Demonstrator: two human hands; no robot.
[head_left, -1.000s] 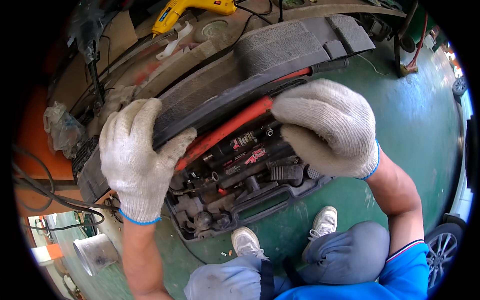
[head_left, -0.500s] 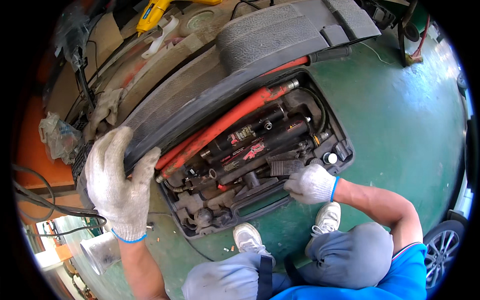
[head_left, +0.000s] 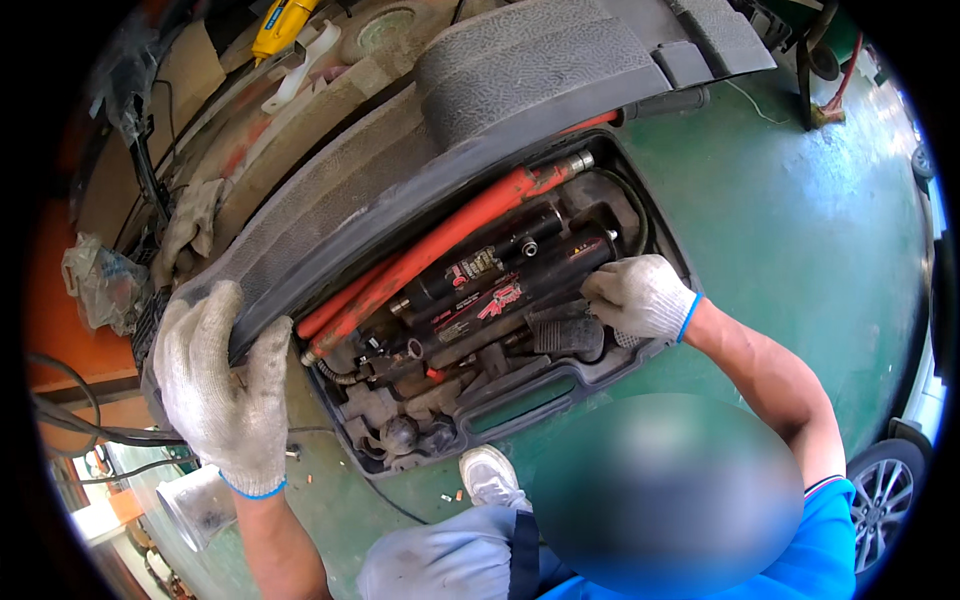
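My left hand [head_left: 225, 390], in a white knit glove, is shut on the edge of the textured dark-grey plastic lid [head_left: 520, 80] standing up behind the open case [head_left: 655, 240]. The case holds red metal tubes [head_left: 440, 235], black cylinders [head_left: 475, 265], a coiled hose and several dark fittings. My gloved right hand [head_left: 635, 295] is over the case's right part, beside the lower black cylinder, fingers curled down; what they hold, if anything, is hidden.
A yellow hand tool [head_left: 280, 25] lies on a cluttered bench [head_left: 210, 70]. At left are cables [head_left: 80, 410], crumpled plastic [head_left: 100, 280] and a bucket [head_left: 195, 505]. Green floor [head_left: 770, 220] surrounds the case; a car wheel [head_left: 880, 500] is at far right.
My right hand left the red tube, dropped to the case's front edge, then rose onto the tools. My left hand moved left and down with the lid edge. More of the case's contents shows.
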